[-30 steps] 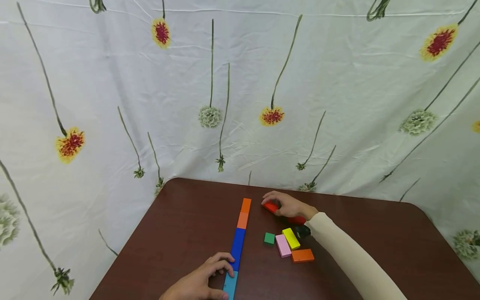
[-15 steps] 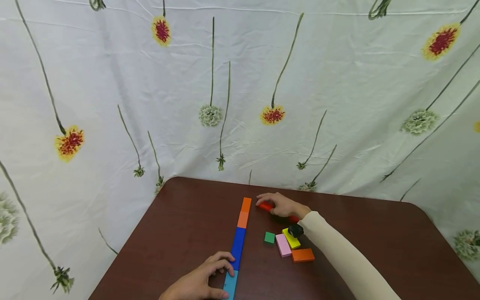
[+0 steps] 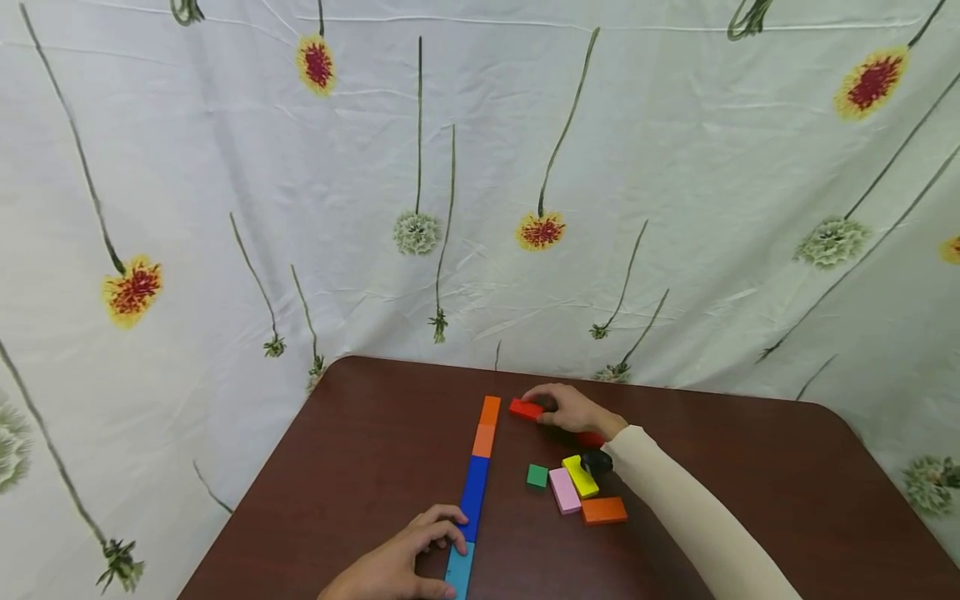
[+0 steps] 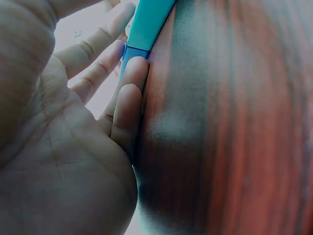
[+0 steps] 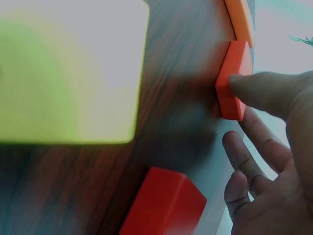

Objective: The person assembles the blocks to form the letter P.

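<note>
A straight row of blocks runs up the table: a light blue block point(image 3: 460, 573) nearest, then a blue block point(image 3: 475, 487), a pale orange block point(image 3: 483, 441) and an orange block point(image 3: 491, 410) at the far end. My left hand point(image 3: 408, 557) rests along the left side of the row, its relaxed fingertips touching the light blue and blue blocks. Beyond the loose pieces, my right hand point(image 3: 573, 410) pinches a red block point(image 3: 527, 409) between thumb and fingers, a little right of the orange end. The right wrist view shows the thumb against this block's side.
A second red block point(image 5: 164, 205) lies under the right wrist. Nearer are a green block point(image 3: 537, 476), a pink block point(image 3: 565, 490), a yellow block point(image 3: 581, 477) and a loose orange block point(image 3: 604, 510). A flowered cloth point(image 3: 360, 167) hangs behind the dark table point(image 3: 337, 467).
The red block in my right hand has moved left, closer to the orange end of the row, and more of it shows. My left hand has stayed in place.
</note>
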`<move>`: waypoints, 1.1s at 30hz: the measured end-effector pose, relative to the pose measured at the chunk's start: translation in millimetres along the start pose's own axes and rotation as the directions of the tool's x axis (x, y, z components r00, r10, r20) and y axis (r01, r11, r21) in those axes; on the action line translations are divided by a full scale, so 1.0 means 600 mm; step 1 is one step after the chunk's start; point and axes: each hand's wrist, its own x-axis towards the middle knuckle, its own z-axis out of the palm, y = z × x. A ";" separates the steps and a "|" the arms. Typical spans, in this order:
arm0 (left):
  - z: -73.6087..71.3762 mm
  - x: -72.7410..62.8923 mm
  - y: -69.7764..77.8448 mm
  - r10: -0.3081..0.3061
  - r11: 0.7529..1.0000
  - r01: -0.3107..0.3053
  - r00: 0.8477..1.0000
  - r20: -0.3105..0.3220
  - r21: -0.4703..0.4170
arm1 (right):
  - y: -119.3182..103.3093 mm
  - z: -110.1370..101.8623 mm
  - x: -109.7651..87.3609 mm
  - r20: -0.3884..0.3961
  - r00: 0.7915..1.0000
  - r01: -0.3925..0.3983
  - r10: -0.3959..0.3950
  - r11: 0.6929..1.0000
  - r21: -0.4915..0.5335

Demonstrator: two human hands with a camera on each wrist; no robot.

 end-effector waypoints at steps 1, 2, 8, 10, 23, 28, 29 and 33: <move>0.000 0.000 0.000 0.001 1.000 -0.001 1.000 0.001 0.002 | 0.001 0.000 0.000 -0.005 1.000 -0.004 0.004 1.000 -0.001; 0.000 0.000 -0.001 0.001 1.000 -0.001 1.000 0.001 0.001 | 0.001 0.001 -0.001 -0.012 1.000 -0.004 0.004 1.000 -0.002; 0.001 0.002 -0.003 0.002 1.000 -0.002 1.000 0.009 -0.008 | -0.001 0.005 0.000 -0.035 0.999 -0.002 0.002 1.000 -0.012; 0.001 0.003 -0.003 -0.002 1.000 0.002 1.000 0.011 -0.013 | -0.001 0.005 0.001 -0.035 0.999 -0.005 0.005 1.000 -0.008; 0.001 0.003 -0.005 0.001 0.999 0.000 1.000 0.014 -0.038 | -0.002 0.000 0.001 -0.055 0.996 -0.066 0.065 0.998 -0.020; 0.001 0.003 -0.005 0.005 0.999 -0.004 1.000 0.014 -0.034 | 0.000 0.002 0.001 -0.067 0.997 -0.044 0.041 0.998 -0.034; 0.001 0.003 -0.005 0.007 1.000 -0.007 1.000 0.013 -0.031 | 0.000 0.003 0.002 -0.070 0.997 -0.040 0.037 0.999 -0.037; 0.001 0.003 -0.005 0.021 0.999 -0.021 1.000 0.011 -0.024 | -0.001 0.006 0.003 -0.077 0.996 -0.036 0.033 0.998 -0.046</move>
